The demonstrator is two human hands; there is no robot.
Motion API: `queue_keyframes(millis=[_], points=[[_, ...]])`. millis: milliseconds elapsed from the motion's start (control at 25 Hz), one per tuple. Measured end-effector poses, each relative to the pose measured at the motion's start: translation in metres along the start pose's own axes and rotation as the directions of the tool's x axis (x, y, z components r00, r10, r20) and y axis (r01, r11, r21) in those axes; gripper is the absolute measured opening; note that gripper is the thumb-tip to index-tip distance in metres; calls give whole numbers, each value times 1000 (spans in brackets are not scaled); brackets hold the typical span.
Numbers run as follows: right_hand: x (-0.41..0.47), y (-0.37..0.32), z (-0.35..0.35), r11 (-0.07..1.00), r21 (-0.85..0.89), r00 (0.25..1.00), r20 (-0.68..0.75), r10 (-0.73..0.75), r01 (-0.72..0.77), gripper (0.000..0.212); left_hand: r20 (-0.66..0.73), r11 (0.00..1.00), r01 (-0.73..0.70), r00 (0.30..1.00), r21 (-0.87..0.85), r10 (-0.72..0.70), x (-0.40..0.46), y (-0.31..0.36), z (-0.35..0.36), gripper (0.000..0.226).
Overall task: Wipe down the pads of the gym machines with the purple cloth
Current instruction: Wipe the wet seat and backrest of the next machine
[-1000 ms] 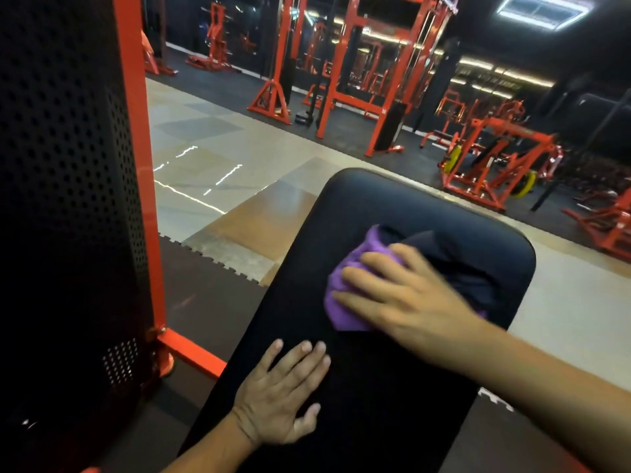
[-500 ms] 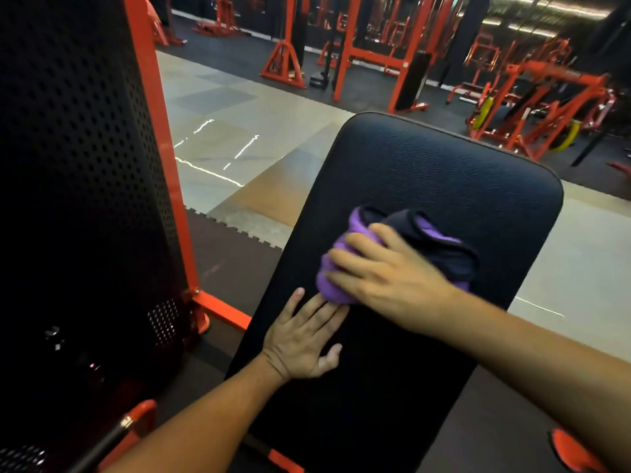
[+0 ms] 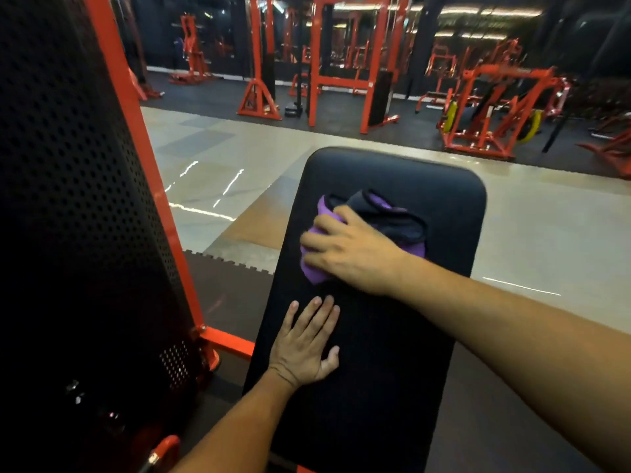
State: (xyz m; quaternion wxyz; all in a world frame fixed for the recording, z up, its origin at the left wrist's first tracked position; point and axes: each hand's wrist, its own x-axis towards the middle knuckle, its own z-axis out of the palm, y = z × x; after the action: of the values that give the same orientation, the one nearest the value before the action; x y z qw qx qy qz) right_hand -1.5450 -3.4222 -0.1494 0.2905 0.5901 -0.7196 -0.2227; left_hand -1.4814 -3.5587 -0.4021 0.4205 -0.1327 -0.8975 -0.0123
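Your right hand lies on the purple cloth with the fingers spread and nearly straight, pressing it flat against the black pad of the machine. The cloth sits in the upper half of the pad, a little toward its left edge, bunched up, with a dark fold showing beyond your knuckles. Your left hand rests flat on the pad just below the cloth, fingers straight and close together, holding nothing.

The first risk, in my judgement, is that the cloth is crumpled. Only the part under your palm touches the pad, so a stroke may leave unwiped strips, above all along the far rounded edge and the right side. Flatten the cloth before the next stroke.

The second risk is the left edge. The cloth already lies near it, and if you push farther that way it may slide off the pad and fall toward the floor mat.

The third risk is your left hand. It covers a part of the pad, and this part stays unwiped unless you lift it; its fingertips are also near the cloth, so a downward stroke may run into them.

The orange frame and the perforated black panel stand just beside your left arm, so a wide swing could knock against them.
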Motion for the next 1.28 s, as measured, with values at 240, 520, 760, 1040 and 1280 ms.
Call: queue_keyframes(millis=[240, 520, 760, 1040, 1280], points=[[-144, 31, -60, 962, 126, 949, 236, 208, -242, 29, 30, 960, 166, 986, -227, -163, 34, 45, -45, 68], [-318, 69, -164, 553, 303, 623, 228, 749, -776, 39, -52, 734, -86, 996, -674, 69, 225, 189, -90, 39], [-488, 63, -178, 198, 317, 267, 192, 944, -927, 28, 196, 680, -92, 922, -728, 335, 305, 334, -50, 49], [-683, 17, -203, -312, 349, -242, 231, 942, -883, 30, 331, 538, -98, 693, -838, 641, 357, 549, -13, 44], [-726, -31, -292, -650, 457, -719, 31, 694, -607, 13, 261, 288, 30, 518, -957, 814, 403, 688, -81, 45]])
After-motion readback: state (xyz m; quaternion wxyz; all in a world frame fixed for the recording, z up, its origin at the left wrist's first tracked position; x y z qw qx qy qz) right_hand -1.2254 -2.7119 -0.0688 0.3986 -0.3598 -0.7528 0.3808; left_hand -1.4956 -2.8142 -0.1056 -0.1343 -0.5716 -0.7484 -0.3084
